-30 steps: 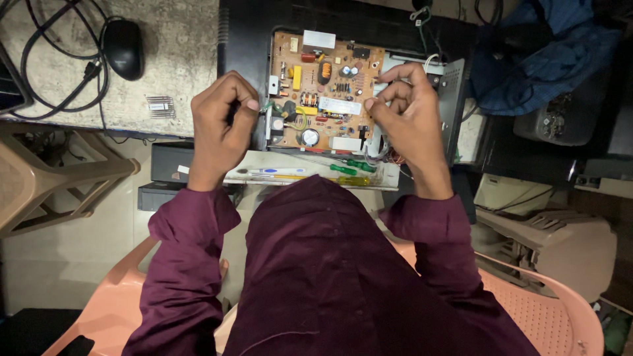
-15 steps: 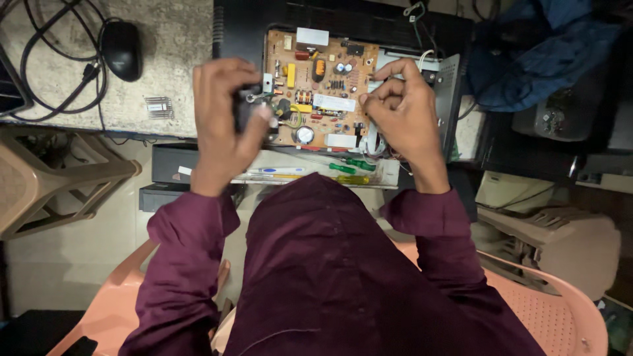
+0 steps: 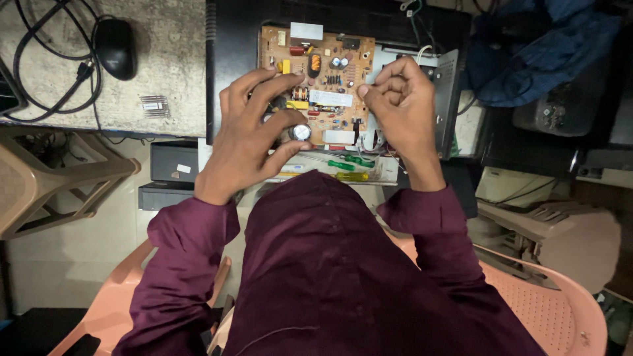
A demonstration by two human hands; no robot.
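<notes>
Cables (image 3: 46,59) and a black mouse (image 3: 115,46) lie on the grey desk (image 3: 171,79) at far left, well apart from the work. Next comes the left hand (image 3: 247,135), which half a second ago sat higher with its fingers bunched at the board's edge; now it has dropped lower and spread, thumb and fingers curled around a silver-topped capacitor (image 3: 300,132) on the circuit board (image 3: 320,82). Whether it grips or merely touches it, I cannot tell. Screwdrivers (image 3: 349,168) lie just below the board. The right hand (image 3: 402,109) has barely moved, fingertips pinched together over the board's right edge; what it pinches is hidden.
</notes>
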